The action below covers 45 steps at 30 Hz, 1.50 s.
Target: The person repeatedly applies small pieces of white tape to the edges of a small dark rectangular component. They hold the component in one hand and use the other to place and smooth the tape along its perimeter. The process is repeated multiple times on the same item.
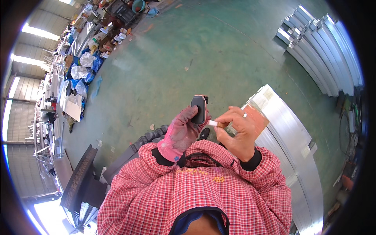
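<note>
My left hand (181,132), in a pink work glove with a greyed palm, is closed round a small black handheld device (200,110). The device has rounded corners and a pinkish edge, and it stands upright in front of my chest. My bare right hand (239,134), with a ring on one finger, pinches a short white piece (213,123) between thumb and fingertips. The piece's exact kind is too small to make out. Its white end points at the gloved fingers, close to the device's lower right side.
Long silvery metal profiles (290,137) lie right of me, with a reddish-brown board (256,122) on them. More stacked profiles (317,51) stand far right. Dark metal sections (80,176) lie at left. Bags and boxes (84,66) crowd the far left of the green floor (188,47).
</note>
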Available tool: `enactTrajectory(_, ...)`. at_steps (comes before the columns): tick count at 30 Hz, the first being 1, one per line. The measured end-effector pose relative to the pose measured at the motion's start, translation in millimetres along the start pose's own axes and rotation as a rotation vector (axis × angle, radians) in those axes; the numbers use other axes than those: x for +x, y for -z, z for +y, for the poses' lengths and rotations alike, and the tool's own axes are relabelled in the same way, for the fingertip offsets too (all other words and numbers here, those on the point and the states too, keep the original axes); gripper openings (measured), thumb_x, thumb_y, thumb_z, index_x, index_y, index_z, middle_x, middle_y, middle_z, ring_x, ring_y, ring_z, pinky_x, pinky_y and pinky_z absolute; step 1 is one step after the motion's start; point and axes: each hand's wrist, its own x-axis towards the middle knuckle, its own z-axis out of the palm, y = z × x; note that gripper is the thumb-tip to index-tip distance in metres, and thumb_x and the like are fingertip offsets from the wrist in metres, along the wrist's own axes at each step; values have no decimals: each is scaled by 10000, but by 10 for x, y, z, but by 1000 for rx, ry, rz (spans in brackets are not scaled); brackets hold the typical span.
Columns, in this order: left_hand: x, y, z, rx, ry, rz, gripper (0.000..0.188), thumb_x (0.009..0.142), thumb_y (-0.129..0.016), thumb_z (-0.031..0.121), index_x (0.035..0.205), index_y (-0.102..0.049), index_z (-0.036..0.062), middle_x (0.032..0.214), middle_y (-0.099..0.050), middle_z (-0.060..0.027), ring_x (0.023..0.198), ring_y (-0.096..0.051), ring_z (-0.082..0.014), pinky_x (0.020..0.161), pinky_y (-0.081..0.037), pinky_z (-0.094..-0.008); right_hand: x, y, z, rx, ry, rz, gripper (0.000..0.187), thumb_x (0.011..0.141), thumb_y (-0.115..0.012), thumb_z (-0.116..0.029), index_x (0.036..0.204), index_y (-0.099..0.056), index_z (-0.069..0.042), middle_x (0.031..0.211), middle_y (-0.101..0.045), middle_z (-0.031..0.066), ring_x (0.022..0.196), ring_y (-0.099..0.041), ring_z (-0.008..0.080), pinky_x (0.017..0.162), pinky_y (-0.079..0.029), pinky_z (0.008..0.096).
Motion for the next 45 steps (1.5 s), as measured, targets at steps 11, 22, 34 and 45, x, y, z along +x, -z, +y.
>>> enactTrajectory(11,-2,-51,-36,303,-195,150,149,867,-609,112,972,-592,8,886,-619,-37,823,-607,-139,798,-509,-280,-14,30,103,-135,167,-60,217,643,-697,26,815,-624,-87,702,-594,-19,700,-594,162,889,-431,438)
enactTrajectory(22,-88,-85,-58,425,-152,85,274,824,-651,162,1041,-617,-3,893,-624,-37,811,-571,-129,744,-449,-256,57,7,223,114,-98,30,116,731,-649,23,841,-618,1,767,-573,46,693,-538,119,646,-431,234)
enactTrajectory(34,-114,-100,-60,441,-198,73,300,817,-651,144,1075,-615,-5,910,-637,-42,811,-579,-126,745,-455,-261,15,14,252,175,-188,-31,102,738,-649,7,837,-623,3,779,-572,33,704,-531,99,657,-427,232)
enactTrajectory(45,-77,-7,-83,506,-271,25,259,807,-656,133,1014,-621,-19,900,-657,-54,808,-602,-123,756,-467,-251,111,-17,240,151,-150,9,105,724,-654,14,822,-620,-1,762,-562,37,691,-529,110,650,-433,244)
